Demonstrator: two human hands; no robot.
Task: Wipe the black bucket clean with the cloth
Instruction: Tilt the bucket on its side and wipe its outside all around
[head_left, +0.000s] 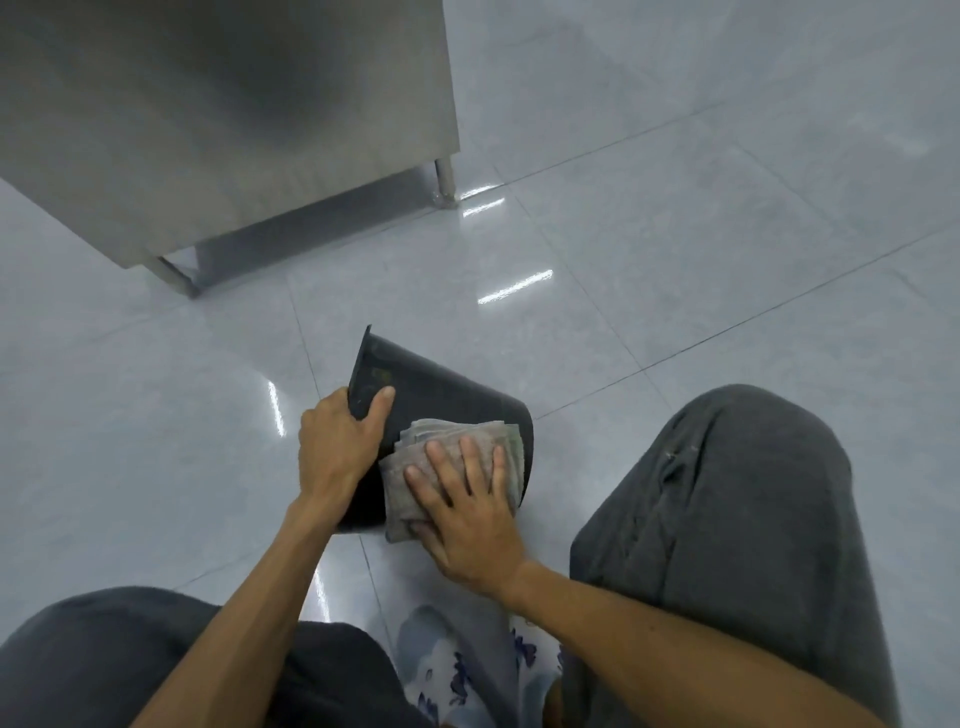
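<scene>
Risk, slip: black bucket (441, 400) lies on its side on glossy floor (675, 234); a hard wipe stroke could make it roll or skid, since only one hand pins it.
Risk, grip: left hand (337, 441) clamps the rim only, thumb on the outer wall, fingers hidden inside; sideways cloth pressure could twist the rim loose.
Risk, cloth: cloth (447, 467) is bunched in folds; likely smears or skips patches, and its lower edge hangs off the bucket wall near the floor.
Risk, coverage: underside against the floor and the interior are out of reach in this pose; bucket would need turning.
Hands: left closed on the rim; right hand (467, 509) flat, fingers spread, pressing the cloth onto the bucket wall.
Bucket location: on the floor between the person's knees, well apart from steel cabinet (223, 119).
Bucket axis: roughly parallel to the floor, running left to right.
Bucket mouth: faces left, slightly away from the person; closed base points right.
</scene>
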